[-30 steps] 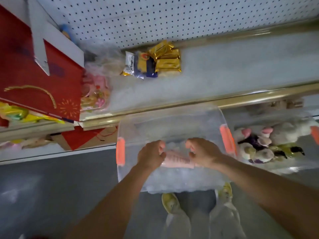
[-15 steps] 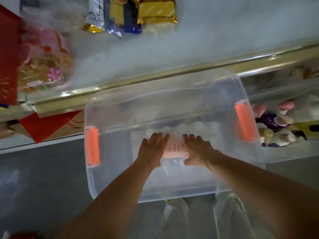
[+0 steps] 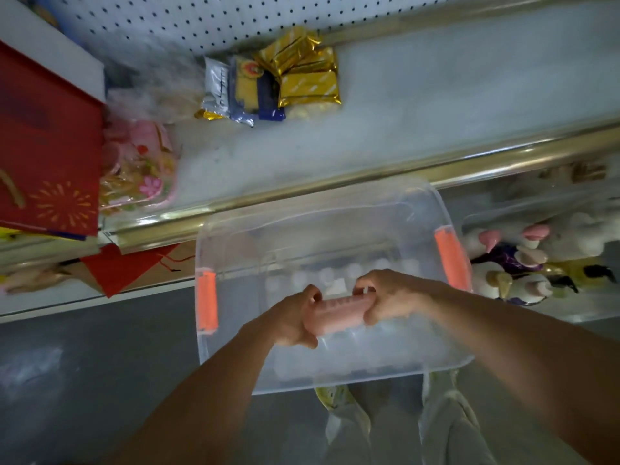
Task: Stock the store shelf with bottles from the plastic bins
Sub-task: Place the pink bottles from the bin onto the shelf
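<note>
A clear plastic bin [image 3: 335, 374] with orange handles stands on the floor below the shelf. Several white-capped bottles [image 3: 339, 275] lie inside it, blurred. Both hands hold a pink bottle [image 3: 339, 312] lying sideways above the bin's middle. My left hand [image 3: 297, 320] grips its left end, my right hand [image 3: 389, 297] its right end. The white shelf [image 3: 419, 122] with a gold front rail runs across the upper half of the view.
Gold and blue snack packets [image 3: 275, 85] lie at the shelf's back. A pink bag [image 3: 141, 169] and a red box [image 3: 47, 156] sit at its left. A second clear bin [image 3: 536, 263] with assorted bottles stands to the right. Grey floor lies left of the bin.
Both hands, flat on the pink bottle half a second ago, have closed around its ends and lifted it. The camera has tilted back up, showing more shelf.
</note>
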Available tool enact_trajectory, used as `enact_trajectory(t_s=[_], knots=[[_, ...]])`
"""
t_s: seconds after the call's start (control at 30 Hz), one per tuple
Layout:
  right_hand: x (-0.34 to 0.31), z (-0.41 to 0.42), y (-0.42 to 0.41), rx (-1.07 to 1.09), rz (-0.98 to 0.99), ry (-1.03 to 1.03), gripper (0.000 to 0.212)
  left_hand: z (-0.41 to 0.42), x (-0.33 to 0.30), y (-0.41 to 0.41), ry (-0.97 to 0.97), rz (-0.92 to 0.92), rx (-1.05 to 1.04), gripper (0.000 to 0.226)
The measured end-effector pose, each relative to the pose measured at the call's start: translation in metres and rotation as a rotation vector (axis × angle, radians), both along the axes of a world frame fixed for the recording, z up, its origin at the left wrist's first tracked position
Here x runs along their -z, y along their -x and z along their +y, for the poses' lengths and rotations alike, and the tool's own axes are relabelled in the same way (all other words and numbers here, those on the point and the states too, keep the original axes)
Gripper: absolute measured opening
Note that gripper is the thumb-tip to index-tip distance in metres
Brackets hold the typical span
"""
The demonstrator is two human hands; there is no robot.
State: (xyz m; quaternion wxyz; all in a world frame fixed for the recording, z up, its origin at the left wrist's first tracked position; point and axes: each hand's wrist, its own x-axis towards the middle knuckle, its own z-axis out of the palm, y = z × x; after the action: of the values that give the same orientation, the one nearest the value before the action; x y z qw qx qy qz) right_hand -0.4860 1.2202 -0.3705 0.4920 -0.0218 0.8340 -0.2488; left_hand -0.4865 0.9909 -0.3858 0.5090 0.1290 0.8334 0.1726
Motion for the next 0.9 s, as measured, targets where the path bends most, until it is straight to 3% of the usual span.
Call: enact_trajectory(t_s=[0.2, 0.37, 0.53, 0.7, 0.9], knots=[[-0.082, 0.017, 0.027, -0.032, -0.094, 0.066, 0.032, -0.007, -0.067, 0.005, -0.018, -0.137, -0.206, 0.076], [-0.144, 0.029, 0.042, 0.251, -0.137, 0.208, 0.025, -0.007, -0.125, 0.000, -0.082, -0.197, -0.362, 0.078], [-0.199, 0.046, 0.051, 0.441, -0.054, 0.355, 0.024, 0.002, -0.176, -0.008, -0.428, -0.326, -0.689, 0.062], [-0.248, 0.065, 0.051, 0.644, -0.004, 0.646, 0.057, 0.024, -0.220, -0.013, -0.745, -0.427, -0.856, 0.065], [-0.315, 0.070, 0.049, 0.506, 0.091, 0.757, 0.050, 0.058, -0.268, -0.017, -0.930, -0.466, -0.987, 0.064]])
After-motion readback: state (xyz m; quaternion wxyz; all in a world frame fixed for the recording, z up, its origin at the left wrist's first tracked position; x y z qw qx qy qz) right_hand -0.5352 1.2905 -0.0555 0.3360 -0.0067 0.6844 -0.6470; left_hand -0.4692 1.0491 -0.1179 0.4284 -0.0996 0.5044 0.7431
